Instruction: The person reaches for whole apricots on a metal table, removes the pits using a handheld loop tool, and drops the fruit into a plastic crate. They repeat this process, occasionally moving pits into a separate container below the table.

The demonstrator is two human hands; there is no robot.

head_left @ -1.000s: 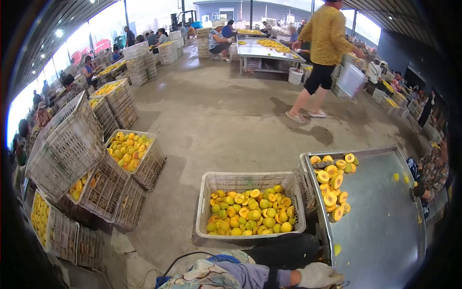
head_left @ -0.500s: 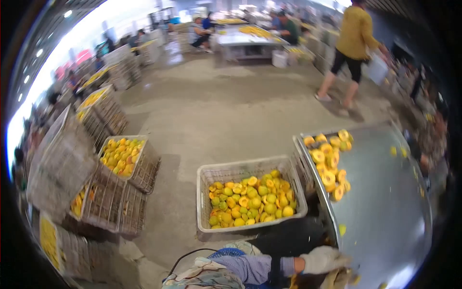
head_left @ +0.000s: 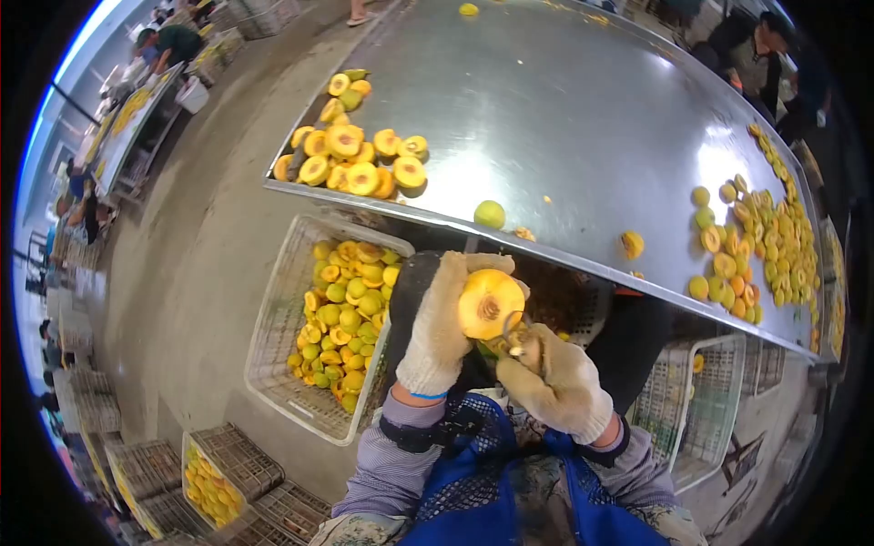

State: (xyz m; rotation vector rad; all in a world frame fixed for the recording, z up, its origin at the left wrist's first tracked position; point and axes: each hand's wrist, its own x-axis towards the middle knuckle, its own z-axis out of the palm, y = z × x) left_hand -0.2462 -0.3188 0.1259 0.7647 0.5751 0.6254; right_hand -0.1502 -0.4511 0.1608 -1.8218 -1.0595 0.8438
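My left hand (head_left: 439, 323), in a pale work glove, holds a halved yellow peach (head_left: 490, 305) with its cut face and reddish centre turned up. Close at its right, my right hand (head_left: 560, 382), also gloved, is closed around a small metal tool (head_left: 515, 338) whose curved end touches the fruit's lower right edge. Both hands are over my lap, just below the metal table's near edge (head_left: 564, 259). On the table lie a pile of peach halves (head_left: 345, 141) at the left corner, a greenish peach (head_left: 489, 215) and a single half (head_left: 632, 244).
A crate (head_left: 264, 364) of peach pieces stands on the floor at my left, with more crates (head_left: 237, 460) at lower left. Many halves (head_left: 774, 246) cover the table's right end. Another crate (head_left: 710, 409) is at my right. A person (head_left: 756, 59) is across the table.
The view has swung right and down onto the table. My left hand is now in view with a peach half in it, and both hands are together over my lap.
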